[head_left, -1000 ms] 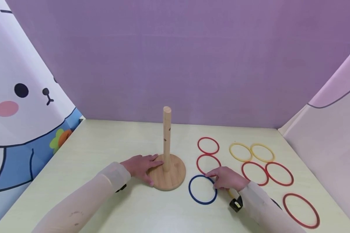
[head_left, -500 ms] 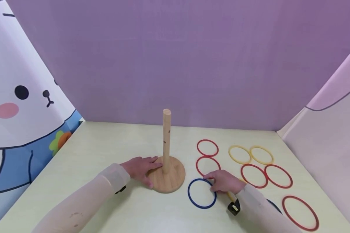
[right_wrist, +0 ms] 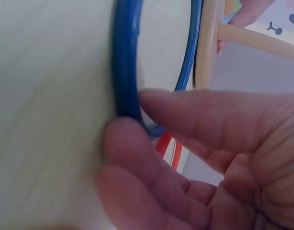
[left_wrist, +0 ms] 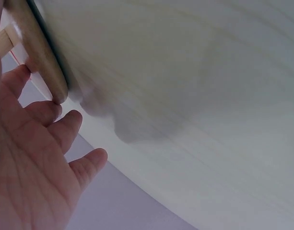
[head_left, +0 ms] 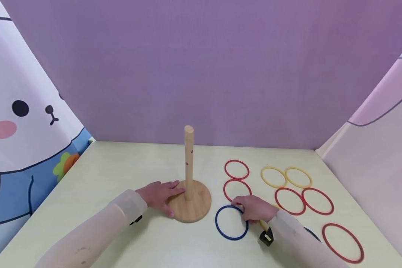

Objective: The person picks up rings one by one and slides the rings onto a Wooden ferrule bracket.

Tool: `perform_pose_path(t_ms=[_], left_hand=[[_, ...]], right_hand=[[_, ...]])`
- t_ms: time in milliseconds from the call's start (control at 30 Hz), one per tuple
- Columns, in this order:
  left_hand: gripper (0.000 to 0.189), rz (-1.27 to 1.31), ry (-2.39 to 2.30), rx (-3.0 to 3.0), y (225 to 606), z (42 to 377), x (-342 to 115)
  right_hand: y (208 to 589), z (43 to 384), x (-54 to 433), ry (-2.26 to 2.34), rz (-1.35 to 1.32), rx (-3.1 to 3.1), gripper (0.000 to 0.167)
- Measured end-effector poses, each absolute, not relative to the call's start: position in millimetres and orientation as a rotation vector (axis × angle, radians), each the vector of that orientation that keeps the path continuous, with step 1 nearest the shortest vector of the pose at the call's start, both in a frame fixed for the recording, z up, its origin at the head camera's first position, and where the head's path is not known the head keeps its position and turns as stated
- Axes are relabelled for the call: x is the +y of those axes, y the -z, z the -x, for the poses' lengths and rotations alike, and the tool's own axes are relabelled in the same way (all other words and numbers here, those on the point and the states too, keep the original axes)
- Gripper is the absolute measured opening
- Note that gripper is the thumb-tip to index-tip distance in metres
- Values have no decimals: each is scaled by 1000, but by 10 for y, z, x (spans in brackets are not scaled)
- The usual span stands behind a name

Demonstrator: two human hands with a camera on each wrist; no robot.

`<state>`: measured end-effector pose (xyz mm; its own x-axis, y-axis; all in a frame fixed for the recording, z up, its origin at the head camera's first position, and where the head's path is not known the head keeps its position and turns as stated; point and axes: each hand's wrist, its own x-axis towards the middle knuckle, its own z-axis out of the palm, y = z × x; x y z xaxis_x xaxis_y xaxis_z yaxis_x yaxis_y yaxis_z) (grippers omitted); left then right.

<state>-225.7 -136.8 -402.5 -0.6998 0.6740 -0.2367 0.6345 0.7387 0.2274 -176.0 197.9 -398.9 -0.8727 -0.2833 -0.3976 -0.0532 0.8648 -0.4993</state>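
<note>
Blue ring pinched between my thumb and forefinger

My right hand (head_left: 256,209) has the blue ring (right_wrist: 125,62) at its near-right edge, my thumb (right_wrist: 185,108) inside the loop and my forefinger (right_wrist: 130,143) outside, the rim clamped between them. The ring lies on the table (head_left: 137,245), right of the base (head_left: 198,208) and apart from it.

I judge it light and springy, stiff enough to keep its round shape, hardly fragile. The thin, glossy rim could roll in my fingers, so one side of it, pinched firmly with the pads, seems the right hold.

My left hand (head_left: 157,195) is spread, fingers apart, resting on the base near the foot of the upright post (head_left: 189,163) and gripping nothing.

The pale tabletop looks smooth and hard. Red rings (head_left: 236,179) lie just beyond mine; yellow rings (head_left: 273,167) and more red ones lie farther right, and a dark ring (head_left: 312,233) shows partly beneath my sleeve (head_left: 298,238). A purple cloth (head_left: 201,74) hangs behind, with a cartoon print (head_left: 37,149) at my left.
</note>
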Motion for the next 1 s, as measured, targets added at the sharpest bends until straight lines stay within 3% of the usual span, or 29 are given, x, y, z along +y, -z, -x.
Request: perform_pose_path(t_ms=[267, 1000], left_hand=[[90, -1008, -194, 2628, 4028, 2247, -1376], [92, -1079, -210, 2619, 4033, 2253, -1373]], right_hand=[[3962, 1739, 1955, 663, 241, 2564, 27], [3886, 1783, 2013, 764, 216, 2584, 37]])
